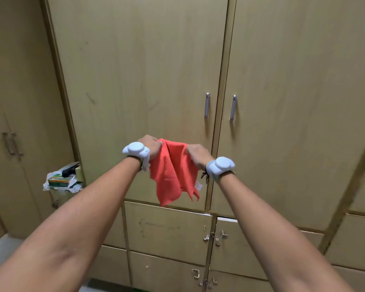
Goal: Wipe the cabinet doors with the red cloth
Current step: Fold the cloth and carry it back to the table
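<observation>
A red cloth hangs between both my hands in front of the tall beige cabinet doors. My left hand grips its top left corner, and my right hand grips its top right edge. The cloth droops in folds down to the bottom edge of the left door. The right door stands shut beside it. Each door carries a vertical metal handle, the left handle and the right handle. The cloth hangs just in front of the left door; contact cannot be told.
Smaller drawers and lower doors with latches sit below the tall doors. A bin lined with a white bag, holding boxes and papers, stands at the left. Another cabinet with handles lies further left.
</observation>
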`<state>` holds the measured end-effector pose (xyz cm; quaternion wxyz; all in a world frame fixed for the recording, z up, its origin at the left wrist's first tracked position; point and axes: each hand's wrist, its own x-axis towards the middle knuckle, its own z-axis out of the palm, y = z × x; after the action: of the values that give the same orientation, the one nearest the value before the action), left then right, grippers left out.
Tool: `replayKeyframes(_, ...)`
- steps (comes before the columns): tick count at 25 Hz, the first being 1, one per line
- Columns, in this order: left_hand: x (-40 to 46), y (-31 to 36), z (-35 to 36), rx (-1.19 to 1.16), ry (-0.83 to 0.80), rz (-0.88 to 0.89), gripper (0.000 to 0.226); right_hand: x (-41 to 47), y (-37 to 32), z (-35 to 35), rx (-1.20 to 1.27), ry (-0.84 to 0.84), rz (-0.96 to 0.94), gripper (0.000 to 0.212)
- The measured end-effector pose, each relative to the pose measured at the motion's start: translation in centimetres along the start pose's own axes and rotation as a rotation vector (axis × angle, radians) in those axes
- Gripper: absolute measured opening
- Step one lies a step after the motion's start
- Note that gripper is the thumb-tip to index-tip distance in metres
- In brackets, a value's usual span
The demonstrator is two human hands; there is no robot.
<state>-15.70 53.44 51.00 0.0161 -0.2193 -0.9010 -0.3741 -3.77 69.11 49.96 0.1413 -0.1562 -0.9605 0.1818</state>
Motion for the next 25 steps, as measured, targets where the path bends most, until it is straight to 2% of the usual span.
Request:
replayKeyframes(2,-0.5,1.0,0.7,-0.195,-0.099,-0.122,0.021,-0.6,-2.9,2.1,0.053,-0.020,-0.045,0.029)
replayKeyframes(4,-0.9,1.5,0.8,-0.245,-0.155,-0.155,0.026,-0.5,-5.1,3.8,0.171,-0.025,-0.020,0.034)
replayKeyframes(10,-1.5,0.4,-0.5,0.308,-0.072,0.117,0.036,-0.5,-8.4,4.7,0.574,0.142,0.220,0.045)
replayKeyframes(11,-1.7,0.1,-0.8,0.346,-0.050,0.151,0.041,-0.4,-9.0,4.8,0.737,0.099,0.243,0.045)
replayKeyframes(12,-1.8,-0.1,-1.0,0.322,-0.067,0.151,0.048,-0.5,-9.9,4.7,1.032,0.007,0.276,0.049)
replayKeyframes(14,-1.9,-0.6,-1.4,0.065,-0.181,0.014,0.065,-0.7,-11.1,4.8,1.570,-0.285,0.308,0.071)
replayKeyframes(15,-2.2,-0.6,-1.6,-0.070,-0.265,-0.081,0.069,-0.4,-11.1,5.1,1.658,-0.385,0.281,0.086)
replayKeyframes(17,-2.5,-1.6,-2.7,-0.225,-0.347,-0.193,0.052,0.3,-10.6,5.8,1.659,-0.547,0.183,0.109)
replayKeyframes(19,-2.3,-3.0,-3.7,-0.310,-0.294,-0.228,0.028,1.5,-8.9,6.7,1.676,-0.586,0.180,0.112)
replayKeyframes(21,-2.4,-4.8,-5.4,-0.249,-0.231,-0.199,0.017,2.1,-8.1,7.3,1.480,-0.480,0.210,0.086)
replayKeyframes(23,-2.8,-5.4,-6.4,-0.105,-0.246,-0.127,0.012,3.2,-6.7,7.4,1.039,-0.286,0.185,0.053)
replayKeyframes(24,-3.1,-5.7,-6.8,-0.070,-0.269,-0.092,0.012,3.6,-6.2,7.6,0.866,-0.248,0.121,0.051)
replayKeyframes(25,-3.4,-5.9,-7.1,-0.062,-0.293,-0.063,0.013,4.0,-5.8,7.5,0.806,-0.320,0.062,0.059)
